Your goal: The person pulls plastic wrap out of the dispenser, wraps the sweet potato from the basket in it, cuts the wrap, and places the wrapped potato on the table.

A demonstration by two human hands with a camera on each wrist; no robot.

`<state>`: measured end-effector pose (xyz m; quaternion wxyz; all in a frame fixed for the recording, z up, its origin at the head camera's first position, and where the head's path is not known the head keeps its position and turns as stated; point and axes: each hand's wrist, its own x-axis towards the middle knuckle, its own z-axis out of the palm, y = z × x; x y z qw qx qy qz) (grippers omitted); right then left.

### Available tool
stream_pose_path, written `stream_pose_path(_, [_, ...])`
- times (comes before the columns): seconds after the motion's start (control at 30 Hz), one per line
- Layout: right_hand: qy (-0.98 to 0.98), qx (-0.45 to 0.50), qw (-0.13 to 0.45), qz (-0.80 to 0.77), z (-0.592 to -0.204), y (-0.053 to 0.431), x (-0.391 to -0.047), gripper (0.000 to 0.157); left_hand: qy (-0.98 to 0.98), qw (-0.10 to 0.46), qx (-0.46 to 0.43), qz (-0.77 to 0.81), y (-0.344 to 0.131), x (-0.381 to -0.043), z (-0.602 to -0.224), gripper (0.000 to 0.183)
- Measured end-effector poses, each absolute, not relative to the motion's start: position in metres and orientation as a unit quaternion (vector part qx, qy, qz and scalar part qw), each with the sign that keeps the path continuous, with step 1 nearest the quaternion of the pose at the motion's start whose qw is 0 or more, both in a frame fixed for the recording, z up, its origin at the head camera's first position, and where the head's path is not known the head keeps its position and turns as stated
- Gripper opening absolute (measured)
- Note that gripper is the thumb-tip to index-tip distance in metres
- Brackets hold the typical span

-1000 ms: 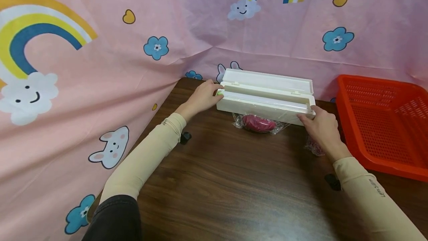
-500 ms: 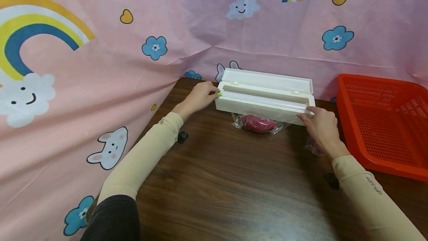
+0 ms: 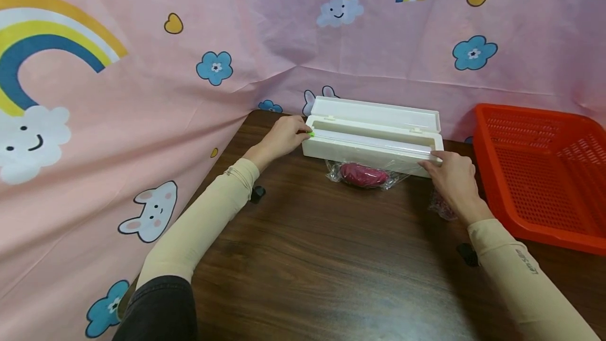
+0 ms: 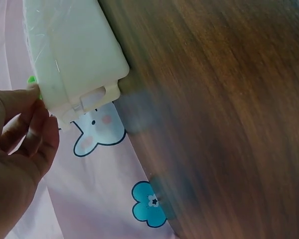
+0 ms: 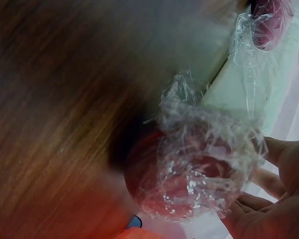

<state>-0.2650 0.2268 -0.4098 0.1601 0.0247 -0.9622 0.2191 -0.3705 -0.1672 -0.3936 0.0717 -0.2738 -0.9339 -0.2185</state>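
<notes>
A white cling film dispenser box [image 3: 364,146] stands at the back of the table in the head view, its lid [image 3: 376,113] raised and a film roll [image 3: 374,141] inside. My left hand [image 3: 282,138] pinches a small green slider [image 3: 311,133] at the box's left front edge; the left wrist view shows its thumb on the slider. At the other end, my right hand [image 3: 452,178] grips the front right corner. Touching the box's front is a dark pink item [image 3: 363,174] in clear film. A round reddish film-wrapped item [image 5: 184,174] lies just below the right hand.
An orange-red plastic basket [image 3: 544,172] stands to the right of the right hand. Pink patterned cloth [image 3: 265,25] hangs behind and to the left of the brown wooden table [image 3: 341,257]. Small black objects lie near each wrist.
My left fingers have drawn back slightly to the left from over the box's end, and more of the green slider shows. The right hand keeps its place at the corner. The head view shifted slightly.
</notes>
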Motion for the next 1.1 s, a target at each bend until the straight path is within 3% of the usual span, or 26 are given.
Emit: stream_pose_path(1.1, [-0.959,0.027,0.178,0.218,-0.414,0.228,-0.269,0.048,-0.92,0.071,-0.327,-0.206,-0.139,-0.374,-0.393,0.02])
